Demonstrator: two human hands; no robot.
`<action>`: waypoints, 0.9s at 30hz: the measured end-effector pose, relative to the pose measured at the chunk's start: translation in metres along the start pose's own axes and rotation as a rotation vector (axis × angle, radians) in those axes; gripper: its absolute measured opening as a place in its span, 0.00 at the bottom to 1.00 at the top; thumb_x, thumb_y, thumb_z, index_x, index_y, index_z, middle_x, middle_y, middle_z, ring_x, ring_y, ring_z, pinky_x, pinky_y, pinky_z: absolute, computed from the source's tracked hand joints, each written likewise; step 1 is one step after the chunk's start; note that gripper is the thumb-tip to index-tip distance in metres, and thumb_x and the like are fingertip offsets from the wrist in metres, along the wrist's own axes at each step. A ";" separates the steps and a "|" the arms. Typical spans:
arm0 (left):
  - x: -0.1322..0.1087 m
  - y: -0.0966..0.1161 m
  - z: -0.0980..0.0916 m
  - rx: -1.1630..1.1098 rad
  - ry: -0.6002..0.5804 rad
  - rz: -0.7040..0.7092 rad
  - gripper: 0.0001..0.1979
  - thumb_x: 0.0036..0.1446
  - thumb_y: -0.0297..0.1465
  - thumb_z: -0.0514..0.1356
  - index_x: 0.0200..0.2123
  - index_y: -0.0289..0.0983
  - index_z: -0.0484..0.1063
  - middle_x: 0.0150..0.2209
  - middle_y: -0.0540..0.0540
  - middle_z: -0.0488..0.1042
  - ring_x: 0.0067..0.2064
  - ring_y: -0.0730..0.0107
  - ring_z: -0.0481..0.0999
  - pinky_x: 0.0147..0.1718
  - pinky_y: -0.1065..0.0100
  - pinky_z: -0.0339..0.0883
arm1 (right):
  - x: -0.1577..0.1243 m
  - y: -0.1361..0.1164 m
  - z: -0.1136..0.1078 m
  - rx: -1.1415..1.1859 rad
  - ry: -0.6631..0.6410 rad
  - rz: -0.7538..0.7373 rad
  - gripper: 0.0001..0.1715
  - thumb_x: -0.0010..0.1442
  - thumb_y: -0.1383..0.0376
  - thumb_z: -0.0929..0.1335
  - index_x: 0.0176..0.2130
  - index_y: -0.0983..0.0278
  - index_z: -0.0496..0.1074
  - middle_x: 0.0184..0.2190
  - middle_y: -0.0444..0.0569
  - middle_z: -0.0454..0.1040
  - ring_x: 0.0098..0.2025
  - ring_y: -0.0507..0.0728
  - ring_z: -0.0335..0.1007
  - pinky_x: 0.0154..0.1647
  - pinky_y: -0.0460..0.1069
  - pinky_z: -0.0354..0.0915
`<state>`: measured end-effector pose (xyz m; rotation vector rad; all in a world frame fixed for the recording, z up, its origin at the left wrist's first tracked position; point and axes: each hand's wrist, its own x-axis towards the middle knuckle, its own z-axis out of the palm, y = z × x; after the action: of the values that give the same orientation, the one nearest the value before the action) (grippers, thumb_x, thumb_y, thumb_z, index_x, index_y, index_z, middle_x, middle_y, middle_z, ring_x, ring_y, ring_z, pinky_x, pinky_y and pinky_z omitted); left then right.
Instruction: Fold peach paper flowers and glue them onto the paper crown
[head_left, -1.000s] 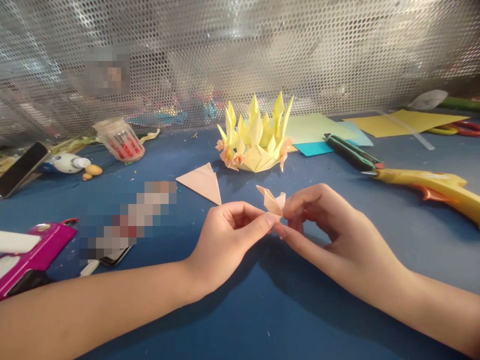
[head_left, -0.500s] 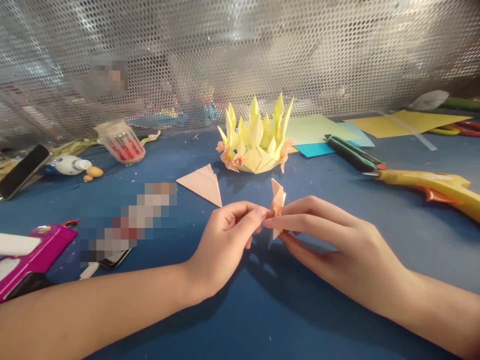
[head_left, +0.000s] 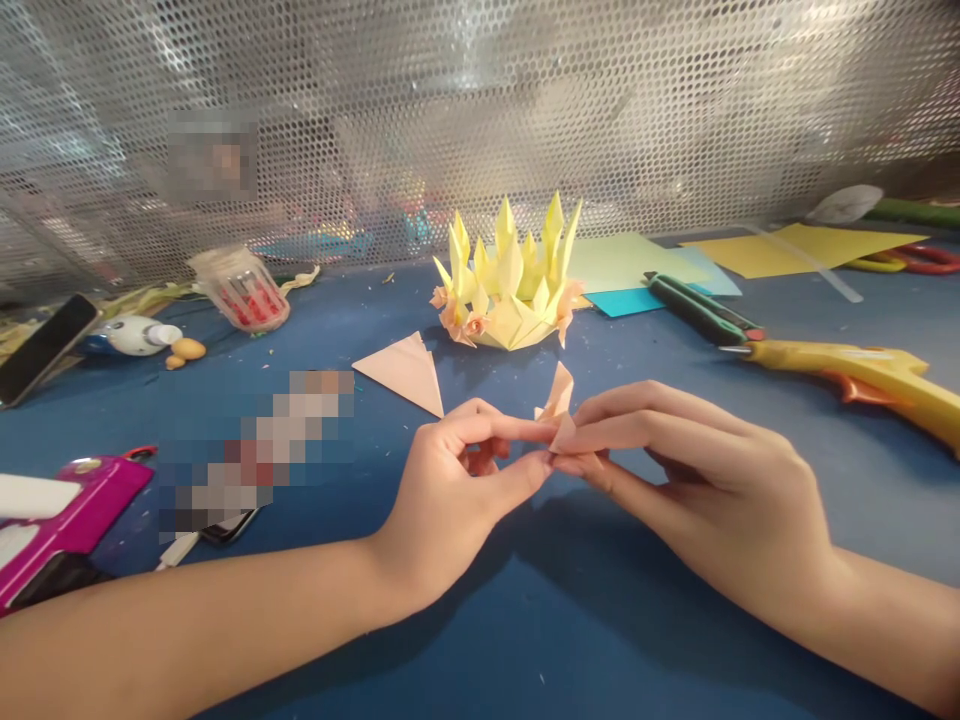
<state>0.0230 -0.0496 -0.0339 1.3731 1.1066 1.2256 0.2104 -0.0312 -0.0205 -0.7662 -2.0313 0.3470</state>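
Note:
Between my hands is a small folded peach paper piece [head_left: 557, 395], held just above the blue table. My left hand [head_left: 457, 490] pinches its lower left edge between thumb and index finger. My right hand [head_left: 697, 480] grips its right side with the fingertips, which hide part of the folds. Behind it stands a yellow paper crown [head_left: 514, 290] with tall points and peach paper flowers [head_left: 472, 325] along its base. A folded peach paper triangle [head_left: 409, 375] lies flat on the table, beyond my left hand.
To the right lie a yellow glue gun [head_left: 847, 365], a green cutter [head_left: 701, 305] and coloured sheets [head_left: 795, 250]. A clear jar [head_left: 244, 290], a phone [head_left: 45, 350] and a magenta tool [head_left: 82, 510] are on the left. A perforated metal screen [head_left: 480, 120] rises behind.
The fingers have shifted their hold on the peach paper piece, and it is turned and tilted to the right. My left thumb and index finger have spread a little and moved right.

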 end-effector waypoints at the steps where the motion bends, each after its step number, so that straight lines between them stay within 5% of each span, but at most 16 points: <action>1: -0.001 0.000 0.000 -0.006 0.007 0.009 0.05 0.53 0.29 0.70 0.35 0.43 0.85 0.28 0.52 0.68 0.30 0.74 0.63 0.30 0.70 0.60 | -0.001 -0.001 0.000 -0.013 0.021 0.001 0.06 0.62 0.68 0.72 0.36 0.55 0.77 0.36 0.45 0.80 0.35 0.55 0.78 0.36 0.49 0.74; 15: -0.011 0.010 0.006 0.261 0.193 0.411 0.08 0.50 0.19 0.66 0.26 0.37 0.79 0.28 0.53 0.65 0.29 0.77 0.67 0.27 0.73 0.63 | -0.006 -0.009 -0.004 -0.036 0.055 -0.059 0.08 0.61 0.70 0.73 0.38 0.54 0.77 0.35 0.42 0.80 0.34 0.51 0.79 0.33 0.45 0.74; 27: -0.010 0.005 0.004 0.298 0.193 0.415 0.10 0.52 0.20 0.67 0.35 0.40 0.84 0.31 0.51 0.69 0.33 0.73 0.72 0.36 0.71 0.70 | -0.006 -0.009 -0.001 0.041 0.112 0.150 0.09 0.62 0.67 0.72 0.36 0.51 0.80 0.38 0.39 0.83 0.37 0.55 0.82 0.38 0.48 0.79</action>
<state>0.0261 -0.0609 -0.0303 1.8055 1.2115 1.5607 0.2095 -0.0422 -0.0193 -0.8952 -1.8616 0.4202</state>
